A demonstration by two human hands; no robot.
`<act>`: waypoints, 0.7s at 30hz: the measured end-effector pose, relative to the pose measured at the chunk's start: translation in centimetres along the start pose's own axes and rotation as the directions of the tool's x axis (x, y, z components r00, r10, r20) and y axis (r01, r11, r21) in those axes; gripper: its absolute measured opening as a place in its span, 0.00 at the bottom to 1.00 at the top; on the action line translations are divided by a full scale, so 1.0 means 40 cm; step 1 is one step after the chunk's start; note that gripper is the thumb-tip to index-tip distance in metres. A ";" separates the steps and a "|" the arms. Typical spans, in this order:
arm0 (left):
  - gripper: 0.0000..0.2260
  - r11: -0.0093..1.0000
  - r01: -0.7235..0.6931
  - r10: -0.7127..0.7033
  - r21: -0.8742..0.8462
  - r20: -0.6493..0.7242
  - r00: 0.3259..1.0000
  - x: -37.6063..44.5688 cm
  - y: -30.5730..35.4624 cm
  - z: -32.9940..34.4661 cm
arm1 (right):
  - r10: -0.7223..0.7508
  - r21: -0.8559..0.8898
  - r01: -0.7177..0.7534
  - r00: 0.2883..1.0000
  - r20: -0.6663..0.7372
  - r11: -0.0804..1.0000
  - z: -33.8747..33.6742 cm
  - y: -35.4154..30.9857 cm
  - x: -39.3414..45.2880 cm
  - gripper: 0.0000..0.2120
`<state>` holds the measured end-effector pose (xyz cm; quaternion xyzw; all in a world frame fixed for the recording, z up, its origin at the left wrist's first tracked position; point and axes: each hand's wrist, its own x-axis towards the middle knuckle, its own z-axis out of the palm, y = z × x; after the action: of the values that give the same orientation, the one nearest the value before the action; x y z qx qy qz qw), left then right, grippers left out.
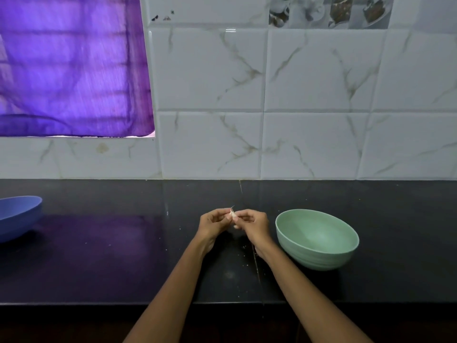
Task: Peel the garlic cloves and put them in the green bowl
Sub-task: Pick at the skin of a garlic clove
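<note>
Head view: both hands pinch one garlic clove (232, 213) above the dark counter (123, 256).
Left hand (214, 225) and right hand (252, 225) meet fingertip to fingertip on the clove, which stands roughly upright, thin tip upward. The green bowl (317, 240) sits just beside the right hand, the nearer one, apparently empty.

Glossy black stone-like bench (99, 256); matt plastic-looking green bowl (319, 258) and blue bowl (17, 219); shiny marbled wall tiles (316, 70); thin purple cloth curtain (71, 65).

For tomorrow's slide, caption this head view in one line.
Both hands, left and right, pinch a garlic clove beside the green bowl.
</note>
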<state>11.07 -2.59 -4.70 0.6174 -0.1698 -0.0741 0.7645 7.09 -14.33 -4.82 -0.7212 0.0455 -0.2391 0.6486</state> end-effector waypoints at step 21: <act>0.10 0.998 0.022 -0.021 -0.051 0.011 1.000 -0.014 0.003 0.008 | -0.015 0.005 0.015 0.996 0.087 1.000 0.006 0.025 -0.003 0.05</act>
<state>10.44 -2.69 -4.63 0.5991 -0.1653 -0.0900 0.7782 7.34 -14.25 -5.83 -0.7297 0.0112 -0.2122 0.6499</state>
